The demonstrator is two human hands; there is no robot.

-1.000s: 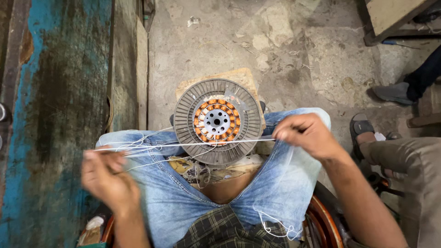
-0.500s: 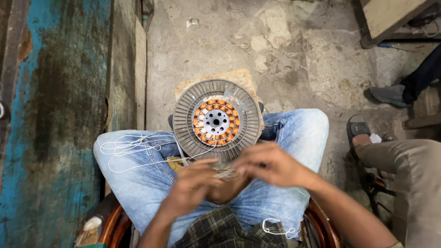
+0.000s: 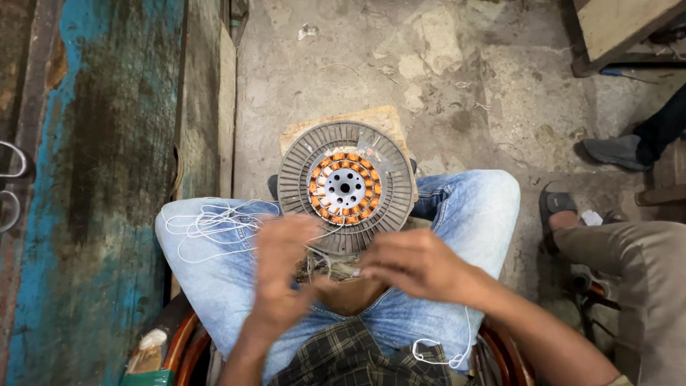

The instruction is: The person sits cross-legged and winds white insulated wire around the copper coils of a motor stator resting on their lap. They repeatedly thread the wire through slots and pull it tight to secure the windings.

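White thread [image 3: 214, 225] is seen lying in loose loops over the left knee, at centre-left of the frame. A round grey stator disc [image 3: 346, 187] with copper windings is propped between the knees at centre. Just below it, the left hand [image 3: 280, 275] and right hand [image 3: 414, 266] are brought together; both are blurred, fingers curled, but their grasp cannot be told.

Both hands [image 3: 343, 275] crowd the lap, hemmed by the stator [image 3: 346, 187] ahead and loose thread [image 3: 207, 225] over the left knee. A blue wall [image 3: 86, 179] blocks the left; bare floor [image 3: 443, 78] lies open beyond the stator.
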